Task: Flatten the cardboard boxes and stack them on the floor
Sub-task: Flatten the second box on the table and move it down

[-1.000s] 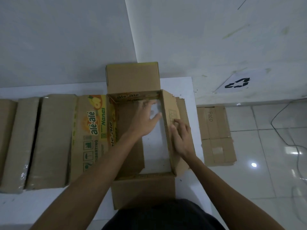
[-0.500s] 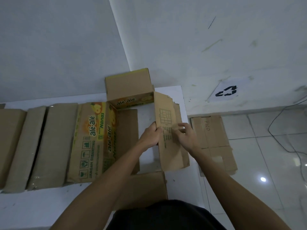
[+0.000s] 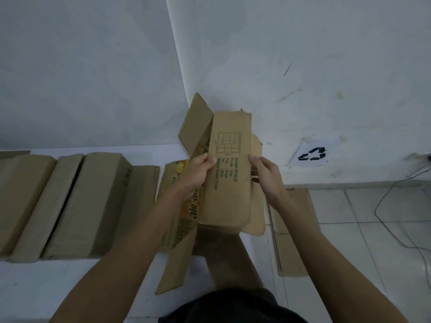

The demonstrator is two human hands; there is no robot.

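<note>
Lifted now, the box (image 3: pixel 227 173) has come up off the counter (image 3: pixel 70 285) since half a second ago, when its walls stood open around my hands; it is folded nearly flat and I hold it tilted in front of the wall corner. My left hand (image 3: pixel 198 173) grips its left edge, thumb on the printed panel, fingers curled behind. My right hand (image 3: pixel 265 176) pinches the right edge the same way. One loose flap (image 3: pixel 177 259) hangs down toward my lap, another (image 3: pixel 196 122) sticks up at the far end. To my left, closed boxes (image 3: pixel 81 206) lie side by side on the counter. On the floor (image 3: pixel 349 229) to my right lies a flattened sheet (image 3: pixel 293 234), near a black cable (image 3: pixel 391 210). A recycling sign (image 3: pixel 312 154) is stuck on the wall.
</note>
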